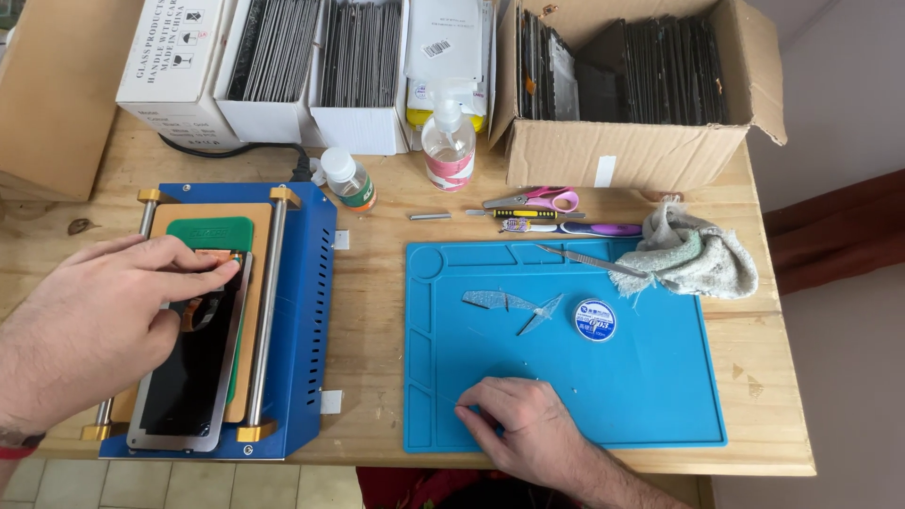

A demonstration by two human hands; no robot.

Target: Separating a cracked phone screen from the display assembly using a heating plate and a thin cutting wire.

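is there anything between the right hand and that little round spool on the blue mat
Nothing visible. The right hand rests on the near part of the blue mat, and the round spool lies farther back and to its right, with only bare mat between. The glass shards sit left of that path.

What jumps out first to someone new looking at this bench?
The blue machine at left, where the left hand presses a dark phone screen flat on its plate. Next, the blue mat at centre: the right hand rests on its near edge, with glass shards and a wire spool above. Behind, boxes packed with dark panels.
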